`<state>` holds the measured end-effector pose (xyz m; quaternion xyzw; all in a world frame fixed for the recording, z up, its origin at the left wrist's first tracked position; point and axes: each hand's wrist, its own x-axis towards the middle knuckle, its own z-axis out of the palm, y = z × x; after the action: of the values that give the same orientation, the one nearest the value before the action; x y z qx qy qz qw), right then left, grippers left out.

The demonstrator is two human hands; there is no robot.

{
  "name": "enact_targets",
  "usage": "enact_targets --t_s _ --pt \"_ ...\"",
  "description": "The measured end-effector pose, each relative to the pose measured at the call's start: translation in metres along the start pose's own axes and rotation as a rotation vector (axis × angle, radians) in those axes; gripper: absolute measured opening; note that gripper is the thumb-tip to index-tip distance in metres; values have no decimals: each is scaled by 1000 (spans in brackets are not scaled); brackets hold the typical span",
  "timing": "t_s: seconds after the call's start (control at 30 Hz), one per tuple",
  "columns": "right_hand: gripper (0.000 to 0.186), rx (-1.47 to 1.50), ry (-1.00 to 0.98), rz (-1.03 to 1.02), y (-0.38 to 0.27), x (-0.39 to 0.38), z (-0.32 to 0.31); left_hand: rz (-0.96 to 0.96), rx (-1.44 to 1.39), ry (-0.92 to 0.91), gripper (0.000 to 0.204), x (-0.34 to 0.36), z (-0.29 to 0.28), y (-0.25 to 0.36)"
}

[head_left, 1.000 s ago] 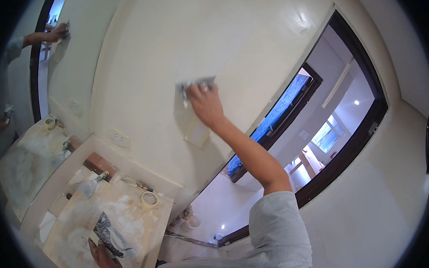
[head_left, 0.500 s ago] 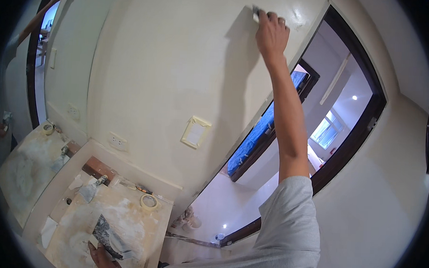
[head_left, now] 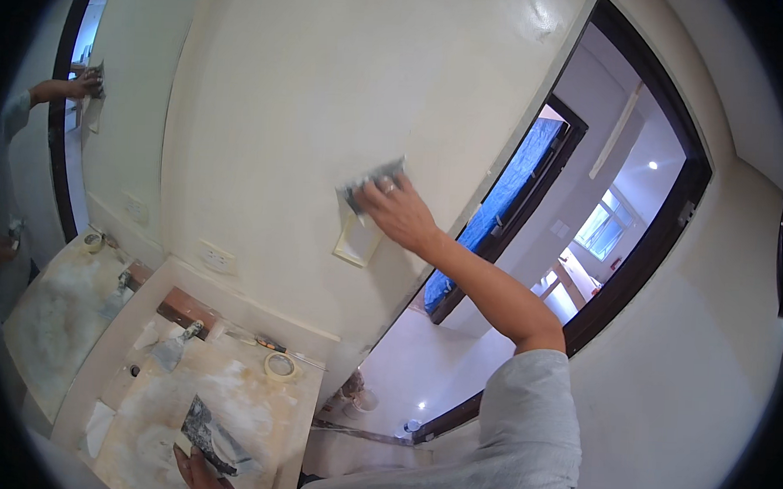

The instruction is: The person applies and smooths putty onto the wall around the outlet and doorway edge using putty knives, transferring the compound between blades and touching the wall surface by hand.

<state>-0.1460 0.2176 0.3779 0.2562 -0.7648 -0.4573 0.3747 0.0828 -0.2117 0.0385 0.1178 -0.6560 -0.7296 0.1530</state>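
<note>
My right hand [head_left: 399, 215] is closed on a wide putty knife [head_left: 382, 172], its blade lying against the cream wall [head_left: 275, 117]. The blade sits just above a masked wall plate [head_left: 355, 245] edged with tape. Low on the left, over the worktop [head_left: 267, 401], my left hand [head_left: 203, 476] grips a second broad putty knife [head_left: 212, 432]. Dark and whitish putty-like smears cover that blade. The grip ends of both knives are mostly hidden by my fingers.
On the stained worktop lie a scraper [head_left: 174, 347], a tape roll [head_left: 280, 366] and a screwdriver-like tool [head_left: 273, 346]. A socket [head_left: 215, 257] is set in the wall. A mirror [head_left: 129, 154] stands left; a dark-framed doorway [head_left: 643, 282] opens right.
My right hand has come down and left across the wall with its putty knife, from high up to just above the masked plate. My left hand has barely moved.
</note>
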Motion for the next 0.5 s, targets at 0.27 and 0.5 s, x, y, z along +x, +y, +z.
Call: enact_targets --t_s 0.27,0.5 --pt "34 -113 47 475 121 61 -89 51 147 -20 42 9 -38 -40" --pt "34 -307 294 654 248 110 -61 87 188 -22 49 3 -17 -49"
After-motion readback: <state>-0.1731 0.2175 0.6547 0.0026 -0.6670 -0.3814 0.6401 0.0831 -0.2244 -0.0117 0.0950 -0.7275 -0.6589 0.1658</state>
